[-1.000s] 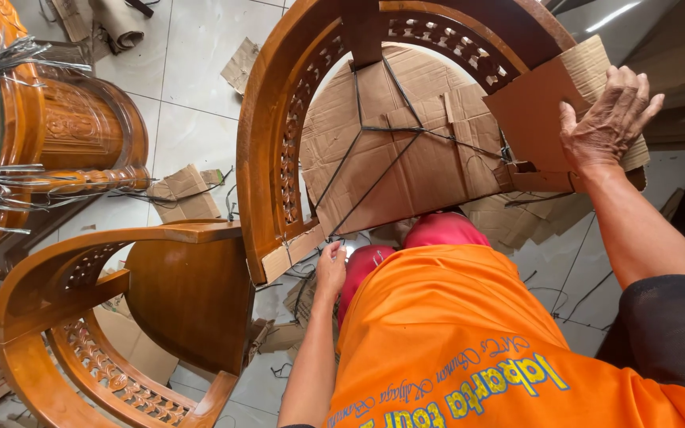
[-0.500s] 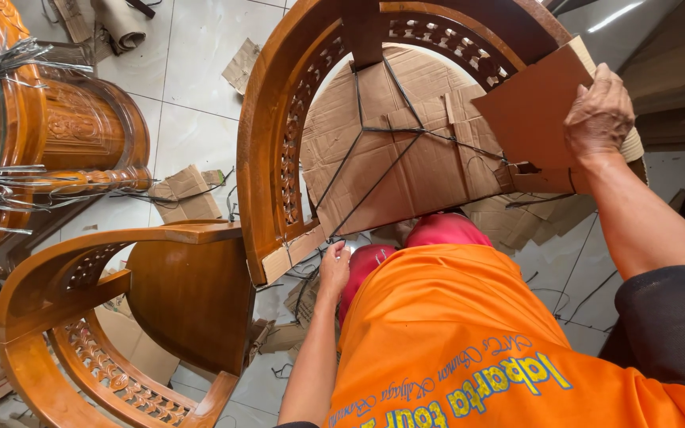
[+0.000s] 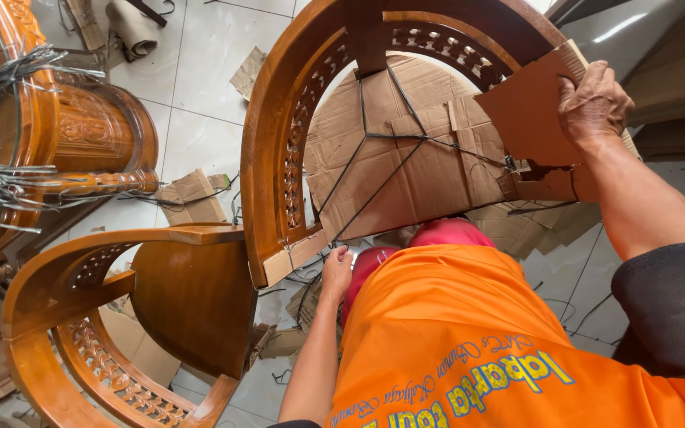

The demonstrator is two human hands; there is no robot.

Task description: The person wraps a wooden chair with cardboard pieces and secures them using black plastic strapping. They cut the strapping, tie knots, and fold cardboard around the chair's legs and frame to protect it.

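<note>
Scrap-strewn white tile floor

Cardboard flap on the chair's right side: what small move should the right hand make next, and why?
Probably press the cardboard flap down flat against the carved chair frame. The right hand grips its upper edge, and the flap stands away from the cardboard panel already tied with dark cord. The left hand rests by the frame's lower end, steadying it.

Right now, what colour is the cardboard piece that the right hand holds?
Plain brown cardboard piece, gripped by the right hand; the head view shows it.
</note>
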